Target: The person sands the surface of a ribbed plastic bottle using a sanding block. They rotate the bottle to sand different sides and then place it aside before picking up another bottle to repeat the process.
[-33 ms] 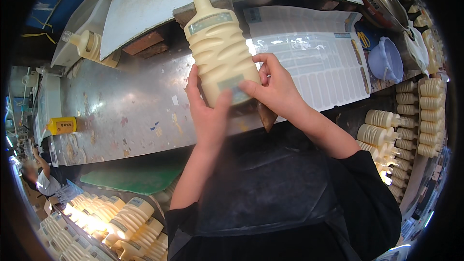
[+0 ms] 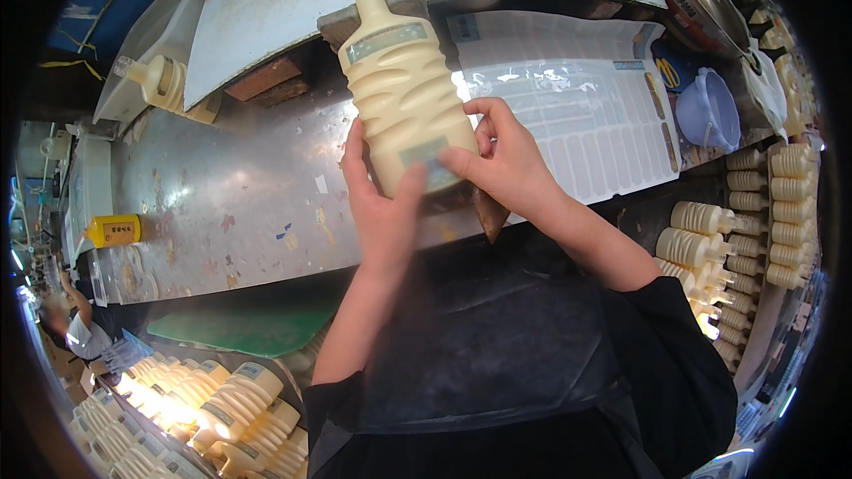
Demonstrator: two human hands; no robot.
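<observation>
A cream-coloured bottle (image 2: pixel 399 93) with wavy ridges and a clear threaded neck lies tilted between my hands, its upper part against a grey block (image 2: pixel 335 29). Around its shoulder runs a greyish patterned band (image 2: pixel 388 43). My left hand (image 2: pixel 382 217) is closed on the lower left side, its thumb blurred over the front near the base. From the lower right, my right hand (image 2: pixel 515 164) grips the bottle, thumb pressed beside a grey-green label patch (image 2: pixel 426 149). Below the right hand, a brown pointed piece (image 2: pixel 490 213) sticks out at the table edge.
Translucent label sheets (image 2: pixel 577 124) cover the metal table's (image 2: pixel 204 204) right side, near a lavender bucket (image 2: pixel 707 111). Another cream bottle (image 2: pixel 169 84) leans far left; a yellow container (image 2: pixel 115 231) lies below it. Many bottles (image 2: pixel 244 399) crowd the lower left. A person (image 2: pixel 84 328) is beyond.
</observation>
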